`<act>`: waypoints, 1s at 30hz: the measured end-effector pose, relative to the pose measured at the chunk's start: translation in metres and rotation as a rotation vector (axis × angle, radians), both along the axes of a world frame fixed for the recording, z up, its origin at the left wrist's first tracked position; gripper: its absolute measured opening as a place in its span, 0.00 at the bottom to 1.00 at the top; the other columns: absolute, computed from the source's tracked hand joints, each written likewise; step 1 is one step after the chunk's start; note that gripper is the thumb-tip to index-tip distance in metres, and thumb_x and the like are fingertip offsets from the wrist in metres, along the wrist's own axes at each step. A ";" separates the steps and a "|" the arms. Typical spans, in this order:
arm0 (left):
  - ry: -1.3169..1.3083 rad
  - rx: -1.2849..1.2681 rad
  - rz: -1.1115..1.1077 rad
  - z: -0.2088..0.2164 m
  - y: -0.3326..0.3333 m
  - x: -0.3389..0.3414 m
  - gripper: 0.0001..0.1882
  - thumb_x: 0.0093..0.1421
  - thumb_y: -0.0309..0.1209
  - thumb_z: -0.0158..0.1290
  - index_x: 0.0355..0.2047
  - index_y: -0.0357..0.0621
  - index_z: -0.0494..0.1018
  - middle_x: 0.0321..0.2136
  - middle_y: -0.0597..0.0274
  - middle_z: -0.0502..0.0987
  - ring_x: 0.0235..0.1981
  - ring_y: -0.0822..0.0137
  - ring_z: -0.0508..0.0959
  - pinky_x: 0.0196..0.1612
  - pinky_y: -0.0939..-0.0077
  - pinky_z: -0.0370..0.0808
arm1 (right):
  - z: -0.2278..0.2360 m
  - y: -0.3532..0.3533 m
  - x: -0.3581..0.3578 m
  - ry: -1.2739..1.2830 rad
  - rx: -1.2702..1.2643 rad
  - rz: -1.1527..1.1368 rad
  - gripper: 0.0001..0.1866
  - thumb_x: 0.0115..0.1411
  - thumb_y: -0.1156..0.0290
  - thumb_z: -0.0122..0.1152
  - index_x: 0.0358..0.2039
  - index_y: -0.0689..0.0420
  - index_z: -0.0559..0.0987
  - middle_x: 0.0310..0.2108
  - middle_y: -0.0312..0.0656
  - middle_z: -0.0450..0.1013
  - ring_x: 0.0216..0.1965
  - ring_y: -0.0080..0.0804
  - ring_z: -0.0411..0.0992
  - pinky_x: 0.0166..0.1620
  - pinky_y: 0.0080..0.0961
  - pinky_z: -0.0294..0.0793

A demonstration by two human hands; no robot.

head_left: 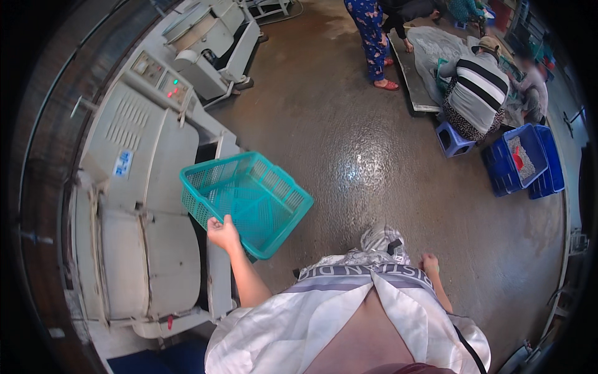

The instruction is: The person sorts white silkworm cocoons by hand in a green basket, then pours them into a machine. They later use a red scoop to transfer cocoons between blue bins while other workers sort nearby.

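Note:
My left hand (224,234) is closed around the near rim of a teal plastic basket (252,202). The basket is rectangular with perforated walls, tilted in the air beside a machine, and I see nothing inside it. Low at my right side hangs my right hand (429,262), its fingers curled in, with no object visible in them and nothing touching it.
Pale grey machines (134,146) with lit control panels line the left. Wet brown floor (336,143) stretches ahead. At far right, people sit or bend by a low sheet-covered platform (430,59), near a blue stool (453,139) and blue crates (512,177) holding pale pieces and a red scoop.

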State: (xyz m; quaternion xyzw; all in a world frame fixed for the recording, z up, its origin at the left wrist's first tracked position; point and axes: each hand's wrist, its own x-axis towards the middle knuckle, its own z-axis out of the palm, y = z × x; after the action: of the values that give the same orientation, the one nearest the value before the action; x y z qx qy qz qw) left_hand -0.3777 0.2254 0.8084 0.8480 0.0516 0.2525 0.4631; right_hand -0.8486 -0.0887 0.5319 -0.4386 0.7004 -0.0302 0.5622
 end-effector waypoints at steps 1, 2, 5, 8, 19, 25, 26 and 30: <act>-0.029 -0.016 -0.014 -0.004 -0.018 0.017 0.10 0.40 0.20 0.53 0.20 0.36 0.62 0.14 0.71 0.65 0.15 0.79 0.62 0.19 0.83 0.60 | -0.025 -0.011 -0.006 0.097 0.029 0.071 0.12 0.53 0.66 0.49 0.35 0.60 0.72 0.20 0.43 0.69 0.17 0.31 0.66 0.19 0.28 0.64; -0.054 -0.058 -0.052 -0.012 -0.056 0.042 0.09 0.40 0.19 0.53 0.20 0.36 0.62 0.14 0.71 0.65 0.15 0.80 0.61 0.19 0.83 0.59 | -0.073 -0.033 -0.028 0.240 0.010 0.247 0.14 0.53 0.64 0.49 0.36 0.59 0.73 0.25 0.45 0.70 0.24 0.35 0.68 0.25 0.31 0.67; -0.113 -0.341 -0.155 -0.012 -0.184 0.139 0.09 0.41 0.19 0.52 0.19 0.37 0.62 0.14 0.72 0.64 0.15 0.80 0.61 0.19 0.84 0.58 | -0.171 -0.138 -0.011 0.540 -0.109 0.898 0.20 0.53 0.58 0.47 0.40 0.57 0.75 0.38 0.49 0.72 0.40 0.41 0.71 0.40 0.37 0.70; -0.052 -0.183 -0.019 -0.005 -0.239 0.193 0.09 0.41 0.18 0.51 0.18 0.39 0.61 0.13 0.72 0.62 0.15 0.80 0.61 0.18 0.84 0.57 | -0.156 -0.213 0.069 0.589 -0.072 1.163 0.21 0.52 0.56 0.46 0.42 0.53 0.75 0.45 0.47 0.68 0.49 0.40 0.66 0.49 0.37 0.65; -0.174 -0.107 0.119 0.019 -0.378 0.407 0.10 0.41 0.18 0.52 0.18 0.39 0.60 0.12 0.71 0.62 0.13 0.79 0.59 0.16 0.84 0.55 | 0.071 -0.635 0.659 -0.440 -0.433 0.159 0.08 0.54 0.66 0.50 0.31 0.57 0.73 0.15 0.36 0.67 0.11 0.23 0.63 0.14 0.22 0.62; -0.028 0.128 0.232 0.038 -0.491 0.566 0.12 0.39 0.21 0.53 0.21 0.36 0.60 0.15 0.69 0.64 0.17 0.77 0.63 0.20 0.80 0.61 | 0.078 -0.633 0.793 -0.447 -0.259 0.276 0.08 0.52 0.72 0.50 0.33 0.57 0.73 0.17 0.36 0.68 0.12 0.21 0.64 0.14 0.21 0.62; -0.061 0.051 0.185 0.030 -0.501 0.590 0.12 0.40 0.20 0.53 0.21 0.36 0.60 0.16 0.69 0.64 0.17 0.77 0.63 0.20 0.81 0.61 | 0.081 -0.618 0.799 -0.397 -0.190 0.250 0.08 0.51 0.73 0.50 0.33 0.58 0.73 0.17 0.37 0.68 0.12 0.22 0.64 0.14 0.21 0.63; -0.108 -0.136 -0.050 0.035 -0.589 0.727 0.11 0.41 0.17 0.52 0.21 0.39 0.60 0.16 0.70 0.63 0.16 0.79 0.63 0.19 0.85 0.60 | 0.042 -0.656 0.853 -0.337 -0.427 0.349 0.09 0.51 0.73 0.51 0.33 0.59 0.74 0.19 0.36 0.70 0.13 0.22 0.65 0.15 0.21 0.63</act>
State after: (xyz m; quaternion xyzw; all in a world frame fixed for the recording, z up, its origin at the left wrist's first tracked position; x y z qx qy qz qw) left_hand 0.3496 -0.3633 0.8437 0.8007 0.0225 0.2821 0.5279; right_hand 0.0040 -0.7442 0.5742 -0.6491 0.4896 -0.1519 0.5620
